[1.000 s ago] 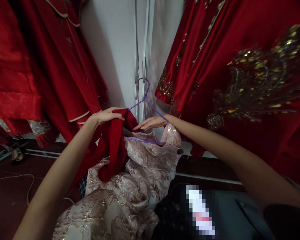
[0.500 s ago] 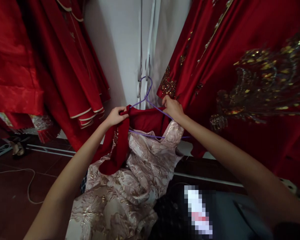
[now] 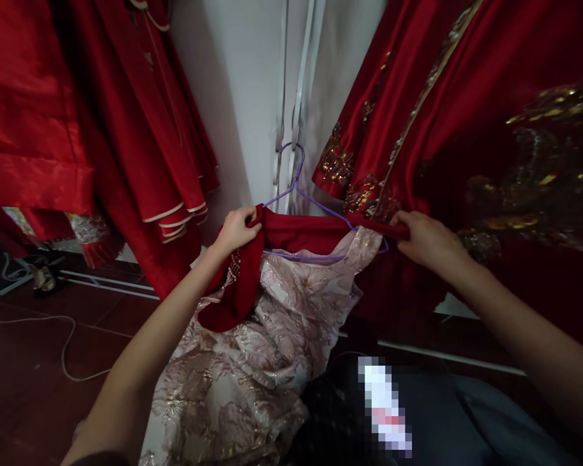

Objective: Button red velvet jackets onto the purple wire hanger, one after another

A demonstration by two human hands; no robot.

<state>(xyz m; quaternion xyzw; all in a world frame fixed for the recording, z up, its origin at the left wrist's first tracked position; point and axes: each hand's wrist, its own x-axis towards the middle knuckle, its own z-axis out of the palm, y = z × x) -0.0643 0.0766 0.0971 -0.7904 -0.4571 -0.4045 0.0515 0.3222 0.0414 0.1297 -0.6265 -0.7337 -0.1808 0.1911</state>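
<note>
A pale pink and gold brocade dress (image 3: 301, 291) hangs on a purple wire hanger (image 3: 297, 184), which is hooked on a white rack. My left hand (image 3: 240, 230) is closed on the left part of a red garment (image 3: 301, 233), whose flap drapes over the dress front. Some beading shows beside that flap. To the right, my right hand (image 3: 425, 239) pinches the garment's other edge, pulled out past the dress's shoulder strap. Most of the red garment lies behind the dress and the hanger.
Red clothes with cream piping (image 3: 170, 149) hang at the left. At the right are red gowns (image 3: 447, 129) with gold sequins. Vertical white rails (image 3: 301, 84) stand at the wall. A cable (image 3: 65, 353) and shoes (image 3: 43, 278) lie on the dark floor.
My right hand has moved right and slightly down, away from the hanger, stretching the red garment's edge outward. My left hand keeps its hold. The view has shifted slightly.
</note>
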